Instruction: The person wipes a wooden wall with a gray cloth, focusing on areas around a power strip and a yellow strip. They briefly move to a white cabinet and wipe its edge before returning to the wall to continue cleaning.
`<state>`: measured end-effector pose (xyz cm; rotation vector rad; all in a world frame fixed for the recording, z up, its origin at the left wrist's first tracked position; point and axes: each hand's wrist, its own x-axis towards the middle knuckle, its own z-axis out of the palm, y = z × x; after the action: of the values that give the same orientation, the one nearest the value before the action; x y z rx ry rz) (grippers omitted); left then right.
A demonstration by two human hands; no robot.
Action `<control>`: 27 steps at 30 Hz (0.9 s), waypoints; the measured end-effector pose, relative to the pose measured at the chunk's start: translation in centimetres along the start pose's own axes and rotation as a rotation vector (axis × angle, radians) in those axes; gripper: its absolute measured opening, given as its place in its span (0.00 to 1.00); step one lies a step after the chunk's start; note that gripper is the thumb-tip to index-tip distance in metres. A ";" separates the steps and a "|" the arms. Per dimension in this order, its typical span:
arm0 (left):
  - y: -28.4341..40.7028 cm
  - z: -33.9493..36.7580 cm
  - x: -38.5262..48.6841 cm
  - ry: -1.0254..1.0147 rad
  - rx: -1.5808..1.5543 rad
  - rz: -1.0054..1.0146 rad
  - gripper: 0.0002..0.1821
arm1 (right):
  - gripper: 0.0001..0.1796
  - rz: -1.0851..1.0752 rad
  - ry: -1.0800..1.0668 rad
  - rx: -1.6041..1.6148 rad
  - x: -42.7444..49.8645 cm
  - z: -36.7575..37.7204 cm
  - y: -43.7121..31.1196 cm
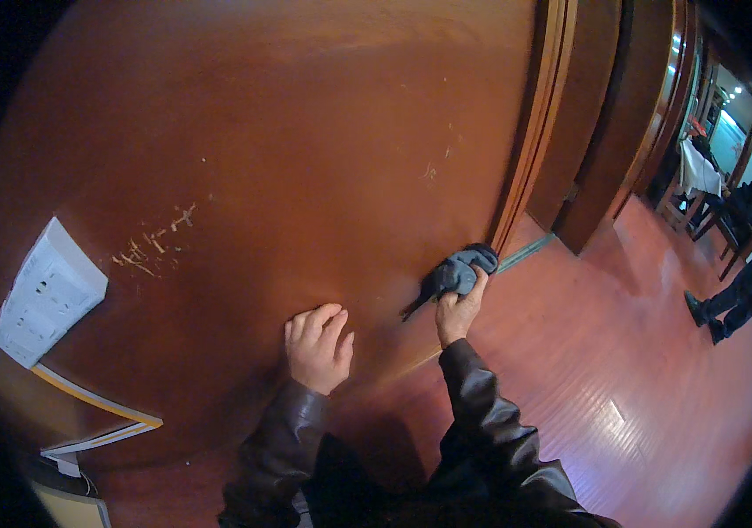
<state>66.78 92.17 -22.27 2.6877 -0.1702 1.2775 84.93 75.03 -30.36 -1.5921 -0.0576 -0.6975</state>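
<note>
A dark grey cloth (458,272) is bunched in my right hand (460,310), low against a brown wooden wall panel (323,165) and beside its door frame (533,132). Part of the cloth hangs down to the left. My left hand (320,348) is near the panel's lower part with its fingers slightly bent and nothing in it; whether it touches the panel I cannot tell. Pale scratches (155,245) mark the panel on the left, and fainter ones (430,171) show above the cloth.
White electrical sockets (53,297) are mounted at the left, above a white and orange trim strip (95,396). Reddish wood flooring (587,356) spreads right, past a metal threshold strip (526,253). A person in dark trousers (742,294) stands at the far right, near chairs (735,221).
</note>
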 end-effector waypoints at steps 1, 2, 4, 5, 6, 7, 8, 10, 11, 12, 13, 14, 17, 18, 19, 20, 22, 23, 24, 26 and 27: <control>0.1 0.1 -0.1 -0.020 0.002 -0.006 0.20 | 0.26 0.023 -0.014 0.060 -0.1 -0.1 0.5; 0.1 0.2 -0.1 -0.030 0.007 -0.006 0.20 | 0.27 0.111 -0.020 0.119 0.0 -0.2 0.7; 0.1 0.3 -0.1 -0.035 0.016 -0.002 0.20 | 0.29 0.153 -0.012 0.115 0.9 -0.2 0.0; 0.1 0.3 -0.1 -0.036 0.016 -0.003 0.20 | 0.29 -0.007 -0.022 0.143 1.6 -0.2 -0.8; 0.2 0.3 -0.1 -0.033 0.011 -0.006 0.20 | 0.29 -0.103 -0.022 0.129 2.6 -0.2 -1.7; 0.2 0.3 -0.1 -0.043 0.015 -0.006 0.20 | 0.28 -0.200 -0.024 0.115 3.6 -0.2 -2.5; 0.2 0.3 -0.1 -0.043 0.019 -0.009 0.20 | 0.28 -0.221 -0.020 0.100 4.2 0.0 -3.1; 0.2 0.4 -0.2 -0.049 0.029 -0.021 0.20 | 0.26 -0.310 -0.034 0.055 4.9 0.2 -3.1; 0.2 0.4 -0.2 -0.047 0.033 -0.020 0.20 | 0.26 -0.251 -0.011 0.051 4.8 0.1 -2.5; 0.2 0.5 -0.2 -0.047 0.038 -0.025 0.21 | 0.26 -0.232 -0.009 0.029 4.4 -0.1 -1.5; 0.3 0.6 -0.3 -0.053 0.044 -0.038 0.21 | 0.25 -0.213 -0.008 0.005 3.8 -0.5 -0.2; 0.3 0.7 -0.3 -0.044 0.052 -0.034 0.21 | 0.25 -0.086 0.005 0.039 3.2 -0.7 1.3; 0.3 1.1 -0.4 -0.031 0.074 -0.020 0.22 | 0.24 0.258 -0.090 0.028 1.1 -1.8 4.2; 0.4 1.3 -0.5 -0.027 0.079 -0.016 0.22 | 0.23 0.189 -0.107 0.080 0.8 -1.9 4.4; 0.4 1.4 -0.5 -0.022 0.083 -0.013 0.23 | 0.23 0.203 -0.109 0.110 0.8 -2.0 4.0; 0.3 1.5 -0.6 -0.020 0.094 -0.006 0.23 | 0.23 0.241 -0.103 0.114 1.0 -2.0 3.4; 0.1 1.7 -0.6 -0.023 0.109 0.004 0.23 | 0.22 -0.013 -0.112 0.111 2.3 -1.8 1.4; 0.0 1.8 -0.7 -0.019 0.112 0.020 0.23 | 0.22 -0.125 -0.115 0.091 3.2 -1.8 0.5; -0.1 1.8 -0.8 -0.021 0.116 0.032 0.23 | 0.21 -0.169 -0.096 0.079 4.1 -1.6 0.0; -0.3 2.0 -0.9 -0.014 0.142 0.037 0.23 | 0.20 -0.262 -0.066 0.061 5.2 -1.2 0.0; -0.3 2.1 -1.0 -0.016 0.142 0.036 0.23 | 0.20 -0.203 -0.083 0.065 5.0 -1.3 0.7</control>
<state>67.80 92.07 -24.38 2.8269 -0.1352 1.3262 88.77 71.92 -28.67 -1.5656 -0.3034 -0.7783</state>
